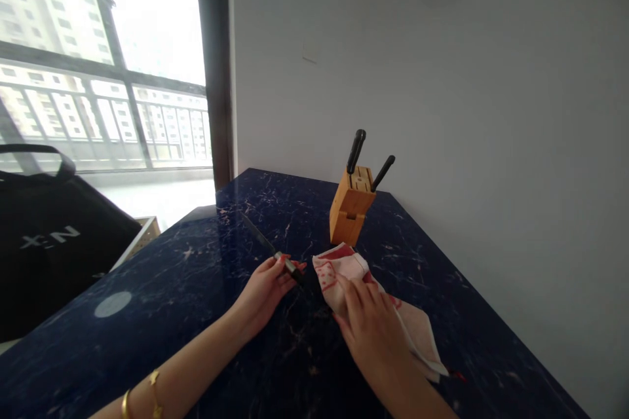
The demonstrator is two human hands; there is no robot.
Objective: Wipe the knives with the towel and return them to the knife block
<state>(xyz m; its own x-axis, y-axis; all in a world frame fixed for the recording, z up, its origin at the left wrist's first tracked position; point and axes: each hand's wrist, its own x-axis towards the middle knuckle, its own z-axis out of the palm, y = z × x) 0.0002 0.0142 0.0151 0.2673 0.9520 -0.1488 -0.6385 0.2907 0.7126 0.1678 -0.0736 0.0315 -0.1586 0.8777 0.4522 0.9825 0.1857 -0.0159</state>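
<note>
Low over the dark blue marbled countertop (196, 288), near its front middle: a kitchen knife (269, 247), dark blade slanting away and to the left, tip close to the surface. Pinched at the handle, just behind the metal collar, between thumb and fingertips of the left hand (265, 288), fingers closed around it. Butt end of the handle pointing toward a white-and-red cloth (339, 268), just beside it; touching or not, impossible to tell.

Pressed flat on that cloth, fingers spread and lying straight, gripping nothing: the right hand (371, 324). Cloth crumpled at its far end, trailing out flat toward the right behind the wrist.

Just beyond the cloth, a wooden knife block (350, 209), standing tilted, with two black handles (356, 150) sticking out of its top slots. Behind it, a plain grey wall.

On the left forearm, gold bracelets (126, 404). Farther left, beside the counter edge, a black bag (49, 242) with pale lettering, under a large window (122, 46) facing tower blocks.
</note>
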